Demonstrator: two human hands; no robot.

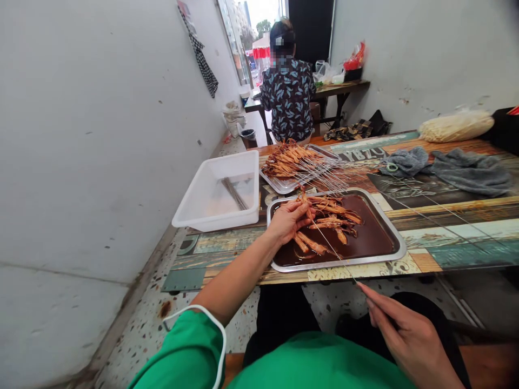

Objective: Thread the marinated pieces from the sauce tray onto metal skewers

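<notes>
A long surface of multicoloured patchwork planks (235,243) is spreading across the scene. Behind it, a person in a dark, blue-leaf-patterned shirt (288,97) is sitting with their back turned. A white rectangular plastic tub (227,219) is standing at the surface's left, holding a bundle of thin metal skewers (234,193). Beside it, a shallow silver metal tray (398,248) is holding dark brown liquid. Just beyond, a second silver metal tray (279,185) is carrying a heap of skewered reddish-brown meat (290,158), the skewers pointing rightward. Two crumpled grey cloths (470,170) are lying on the right, near a clear plastic bag with pale contents (456,127). The right hand (405,321) is hovering off the surface's near edge, its fingers pinching one end of a thin metal skewer (328,243). Over the nearer tray, the left hand's (290,219) fingers are pinching a glazed reddish-brown meat piece (304,195) at the skewer's other end. Loose reddish-brown pieces (340,222) are lying in the liquid beside that hand.
</notes>
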